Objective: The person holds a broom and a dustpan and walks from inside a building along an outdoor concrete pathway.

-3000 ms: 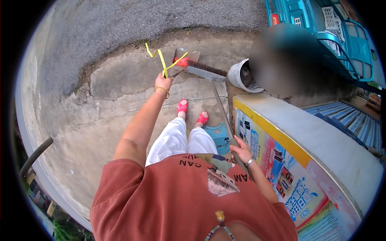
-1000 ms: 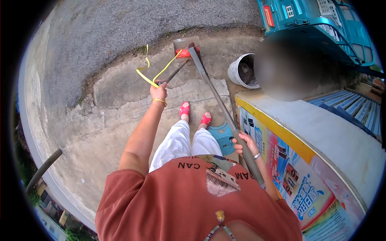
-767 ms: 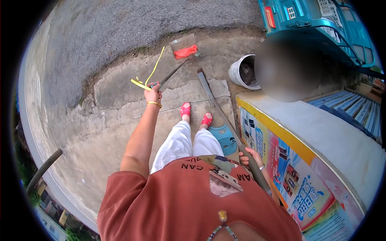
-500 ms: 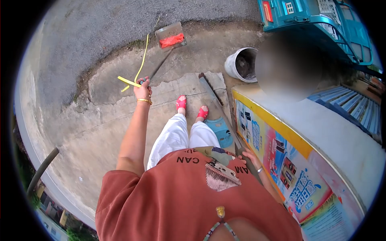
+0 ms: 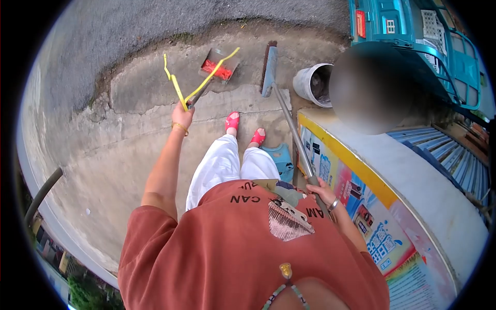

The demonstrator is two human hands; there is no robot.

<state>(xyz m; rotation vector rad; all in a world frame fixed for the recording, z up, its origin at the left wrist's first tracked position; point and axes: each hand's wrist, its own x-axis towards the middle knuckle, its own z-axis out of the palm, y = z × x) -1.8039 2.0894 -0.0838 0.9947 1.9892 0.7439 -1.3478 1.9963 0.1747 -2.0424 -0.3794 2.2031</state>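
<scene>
Left hand: yours, well left of the bucket and nearer you, fingers curled tight around the handle of the dustpan.
Strap: yellow, rising in two arms from that same fist, left of the bucket; whether your fingers pinch it or it is tied on, you cannot quite tell from here.
Dustpan: left of the bucket, well apart from it, its handle slanting back to you.
Scrap: red, lying in the dustpan, left of the bucket.
Shoes: red, yours, left of the bucket and nearer you.
Stool: blue, on the near side of the bucket, a little left.
Brush: head just left of the bucket, bristles facing the dustpan, pole running back to you.
Right hand: yours, well on the near side of the bucket, fingers wrapped round the pole.
Counter: right of the bucket and nearer you, posters on its front.
Vehicle: blue-green, beyond the bucket to the right.
</scene>
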